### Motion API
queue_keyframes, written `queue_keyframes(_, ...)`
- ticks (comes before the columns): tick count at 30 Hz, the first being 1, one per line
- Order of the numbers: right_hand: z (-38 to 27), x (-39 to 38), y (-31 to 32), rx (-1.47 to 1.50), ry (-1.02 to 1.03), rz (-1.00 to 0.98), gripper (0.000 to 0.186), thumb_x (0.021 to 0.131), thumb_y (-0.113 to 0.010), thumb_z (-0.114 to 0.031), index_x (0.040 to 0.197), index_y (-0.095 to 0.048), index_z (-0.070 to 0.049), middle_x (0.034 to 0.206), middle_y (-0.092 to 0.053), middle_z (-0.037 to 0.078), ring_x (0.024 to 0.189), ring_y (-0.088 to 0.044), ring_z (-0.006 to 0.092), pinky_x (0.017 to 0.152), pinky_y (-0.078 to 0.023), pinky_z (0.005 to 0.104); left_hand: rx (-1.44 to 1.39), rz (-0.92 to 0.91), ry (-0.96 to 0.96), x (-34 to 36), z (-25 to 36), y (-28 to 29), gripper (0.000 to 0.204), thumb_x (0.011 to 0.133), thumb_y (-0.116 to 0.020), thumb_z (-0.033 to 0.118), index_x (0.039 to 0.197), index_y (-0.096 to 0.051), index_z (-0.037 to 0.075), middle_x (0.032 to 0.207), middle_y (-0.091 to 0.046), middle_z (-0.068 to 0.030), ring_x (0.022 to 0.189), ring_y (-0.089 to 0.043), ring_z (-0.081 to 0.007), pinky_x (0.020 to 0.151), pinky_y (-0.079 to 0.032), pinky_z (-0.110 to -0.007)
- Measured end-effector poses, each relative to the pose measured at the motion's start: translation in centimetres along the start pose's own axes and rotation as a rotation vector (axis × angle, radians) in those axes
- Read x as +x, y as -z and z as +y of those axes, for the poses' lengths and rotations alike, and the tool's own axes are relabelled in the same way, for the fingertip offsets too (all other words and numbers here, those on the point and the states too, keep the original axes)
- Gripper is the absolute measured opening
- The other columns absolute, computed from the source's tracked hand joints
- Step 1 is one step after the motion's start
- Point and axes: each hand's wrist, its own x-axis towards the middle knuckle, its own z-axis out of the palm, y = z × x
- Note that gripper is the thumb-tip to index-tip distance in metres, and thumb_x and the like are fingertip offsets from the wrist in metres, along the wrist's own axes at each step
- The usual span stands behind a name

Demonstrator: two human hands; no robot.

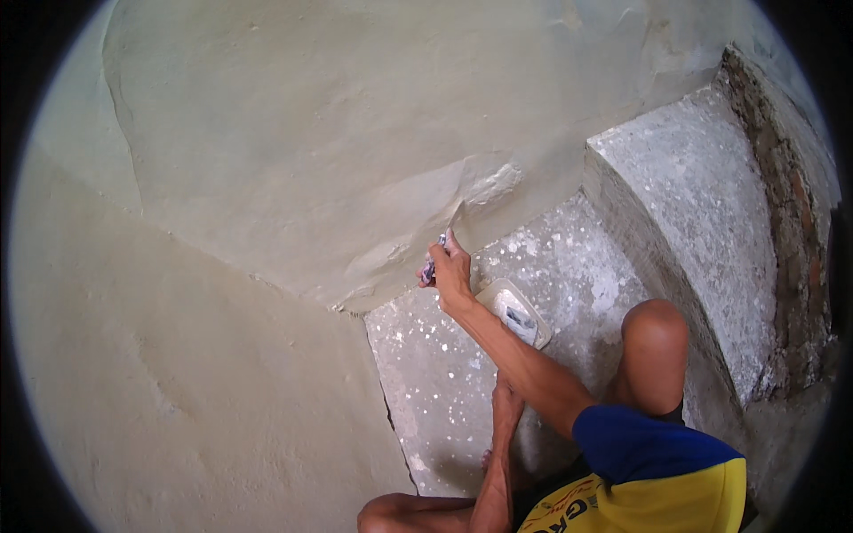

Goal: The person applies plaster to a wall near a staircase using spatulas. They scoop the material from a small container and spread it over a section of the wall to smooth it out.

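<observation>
My right hand (450,271) is closed round the paint-smeared handle of a putty knife (456,216), its thin blade against the lower part of the plastered wall (293,133). A paler, glossy patch of wet filler (493,185) shows on the wall just beyond the blade. Below my right forearm stands a whitish rectangular plastic tub (543,336), partly covered by that arm. Inside it lies a grey-and-white flat piece (521,323) that I cannot make out. My left hand (506,395) is low beside the tub, its fingers hidden behind my right forearm.
I am down on a concrete step (426,382) spotted with white drips. To the right a higher step (693,169) rises, with a rough, broken brown edge (777,204) beyond it. Another plastered wall (222,400) meets the step along its left side.
</observation>
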Motion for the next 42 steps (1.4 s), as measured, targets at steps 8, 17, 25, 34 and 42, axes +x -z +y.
queue_keyframes(8,-0.8,-0.1,4.0,-0.022,-0.004,-0.014,0.057,0.09,-0.051,-0.01,0.145,-0.037,-0.006,0.077,-0.05,0.005,0.047,-0.053,0.0142,0.039,-0.046,0.0287,0.031,0.017,-0.019,0.2,0.1,-0.8,0.045,0.092,-0.058,0.02,0.13,-0.047,-0.001,0.11,-0.063,-0.0279,0.105,-0.063,-0.038,0.089,-0.047,-0.04)
queue_keyframes(17,-5.9,-5.2,7.0,-0.108,-0.164,-0.206,0.036,0.093,-0.051,-0.015,0.128,-0.05,-0.004,0.081,-0.058,0.007,0.05,-0.053,0.0121,0.04,-0.045,0.0253,-0.559,0.046,0.158,0.6,-1.4,0.2,0.026,0.093,-0.052,0.019,0.113,-0.049,0.002,0.08,-0.06,-0.0055,0.06,-0.053,-0.0108,0.053,-0.045,-0.027)
queue_keyframes(25,-19.4,-2.7,8.8,-1.354,0.027,-0.77,0.035,0.097,-0.055,-0.028,0.123,-0.061,-0.005,0.08,-0.057,0.001,0.072,-0.055,0.0098,0.062,-0.047,0.0274,-0.753,-0.033,0.099,0.1,6.2,5.8,0.025,0.096,-0.052,0.026,0.101,-0.06,0.003,0.068,-0.057,-0.0007,0.05,-0.046,-0.007,0.043,-0.034,-0.022)
queue_keyframes(34,-19.9,0.1,12.9,-1.872,0.676,-1.124,0.044,0.086,-0.064,-0.011,0.128,-0.061,-0.022,0.089,-0.055,0.009,0.088,-0.053,0.0262,0.078,-0.043,0.0395,-0.788,-0.059,0.03,-2.7,10.2,8.2,0.034,0.095,-0.053,0.027,0.11,-0.061,-0.002,0.069,-0.058,-0.0029,0.05,-0.045,-0.006,0.041,-0.032,-0.019)
queue_keyframes(42,-18.1,2.4,15.7,-2.077,0.222,-0.954,0.028,0.087,-0.063,-0.015,0.112,-0.062,-0.004,0.091,-0.066,0.018,0.09,-0.064,0.0346,0.078,-0.047,0.0451,-0.673,0.275,0.016,-1.3,7.0,8.1,0.031,0.097,-0.053,0.03,0.107,-0.061,0.002,0.07,-0.055,0.0009,0.054,-0.045,-0.0058,0.046,-0.033,-0.022)
